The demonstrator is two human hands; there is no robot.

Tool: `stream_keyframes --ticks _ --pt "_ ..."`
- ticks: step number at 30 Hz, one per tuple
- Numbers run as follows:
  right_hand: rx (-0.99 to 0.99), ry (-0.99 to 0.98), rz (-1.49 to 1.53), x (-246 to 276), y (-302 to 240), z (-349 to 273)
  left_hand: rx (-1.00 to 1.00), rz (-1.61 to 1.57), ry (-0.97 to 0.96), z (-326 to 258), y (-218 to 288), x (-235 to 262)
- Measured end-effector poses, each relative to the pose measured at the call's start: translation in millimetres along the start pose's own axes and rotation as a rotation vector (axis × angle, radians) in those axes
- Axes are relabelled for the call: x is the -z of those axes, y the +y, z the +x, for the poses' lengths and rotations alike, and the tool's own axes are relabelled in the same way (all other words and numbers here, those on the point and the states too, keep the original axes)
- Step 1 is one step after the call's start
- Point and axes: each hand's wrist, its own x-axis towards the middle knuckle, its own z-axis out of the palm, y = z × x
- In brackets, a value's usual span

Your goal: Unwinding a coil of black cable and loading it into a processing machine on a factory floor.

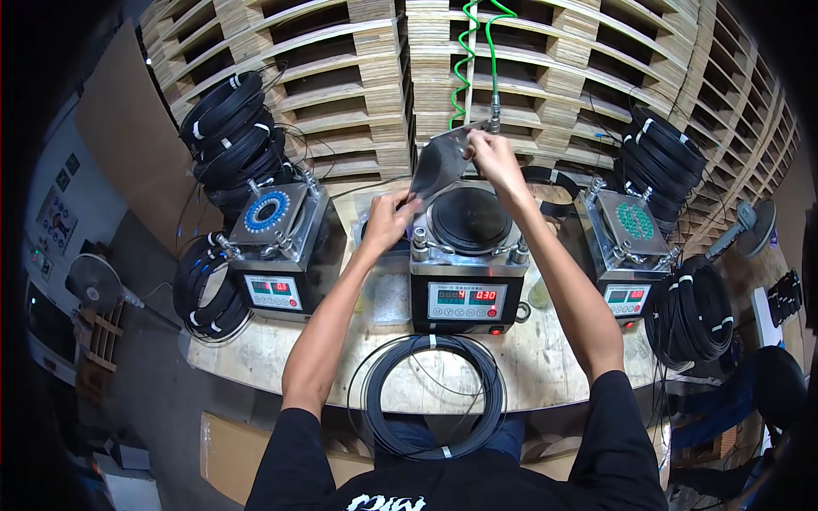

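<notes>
My left hand [390, 219] is closed on the lower left corner of a dark metal plate [440, 166]. At the upper right corner of that plate, my right hand [495, 162] grips its edge. Both hands hold the plate tilted up, behind and above the middle machine [467, 300]. This machine has a black body, a lit front panel and metal posts. Its round black disc [470, 220] lies exposed on top. A metal fitting [496, 113] on a green coiled hose [463, 64] hangs right above my right hand; whether they touch, I cannot tell.
A similar machine [271, 288] with a blue ring stands left, another [626, 294] with green pieces right. Black cable coils are stacked beside both [234, 140] [665, 162]. One cable coil [375, 400] overhangs the table's front edge. A clear tub [392, 298] sits left of the middle machine.
</notes>
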Motion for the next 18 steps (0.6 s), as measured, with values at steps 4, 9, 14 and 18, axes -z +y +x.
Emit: stream_keyframes --ticks 4,9,14,18 --pt "0.165 -0.088 -0.017 -11 36 14 0.132 -0.013 -0.023 -1 -28 -8" --pt "0.409 -0.201 -0.459 -6 71 28 0.182 -0.139 0.051 0 -32 -14" --pt "0.422 -0.236 -0.514 -18 67 31 0.243 -0.250 0.005 0 -47 -11" --pt "0.320 -0.272 -0.627 -10 63 30 0.227 -0.364 -0.005 0 -43 -19"
